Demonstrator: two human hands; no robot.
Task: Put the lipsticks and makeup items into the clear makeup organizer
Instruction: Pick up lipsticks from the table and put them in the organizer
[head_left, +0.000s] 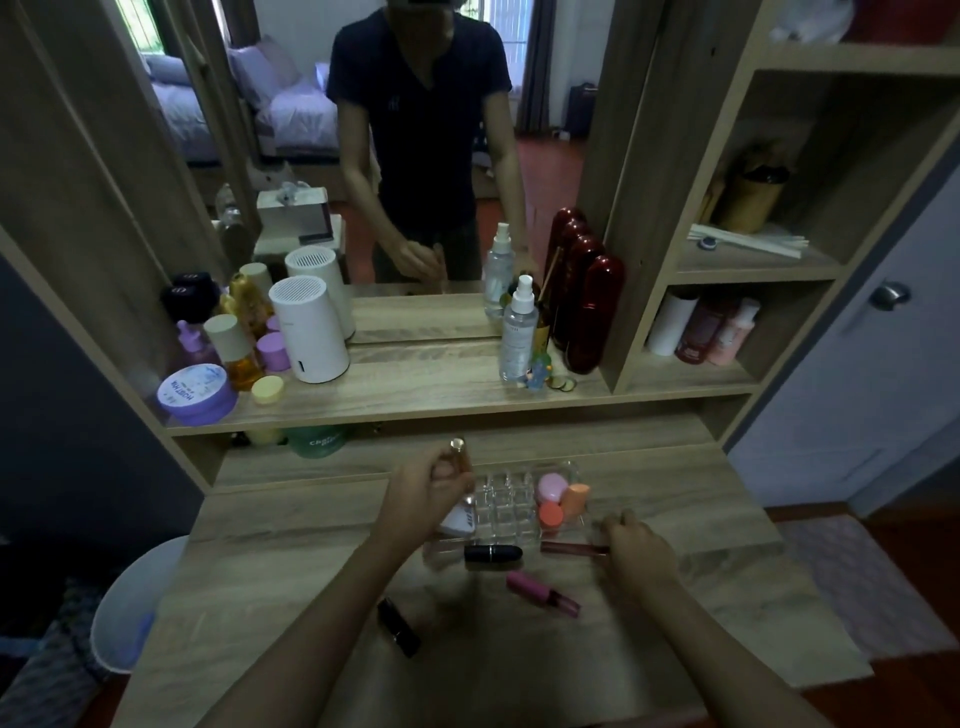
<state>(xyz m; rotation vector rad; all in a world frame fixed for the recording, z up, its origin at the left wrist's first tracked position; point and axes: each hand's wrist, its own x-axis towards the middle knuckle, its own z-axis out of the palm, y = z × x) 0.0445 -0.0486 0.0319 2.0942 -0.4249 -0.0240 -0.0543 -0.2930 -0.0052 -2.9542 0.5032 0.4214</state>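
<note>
The clear makeup organizer (506, 506) sits on the wooden table (291, 561), near the back of the lower surface, just in front of the person. Its right-hand compartment holds three makeup sponges: a pink one (552, 487), a peach one (575, 500) and a coral one (550, 514), packed against each other. The small grid cells in the middle look bare. The left hand (426, 493) is closed around a slim amber tube with a shiny cap (461, 453), held upright over the organizer's left end, with a white item (458, 519) partly hidden just below the fingers. The right hand (636, 540) is curled at the organizer's front right corner, fingertips pinching the end of a dark reddish lip gloss tube (571, 547) that lies flat along the front edge. Beside it, also along the front, lies a black lipstick (492, 553). Nearer the person, a pink lip gloss (540, 592) lies at an angle on the table, and further left a dark lipstick (399, 626) lies apart from the rest. On the shelf above stand a white cylindrical device (309, 332), a clear spray bottle (517, 332), a purple jar (196, 397) and a dark red glossy case (592, 312), all before a mirror (415, 130).
</note>
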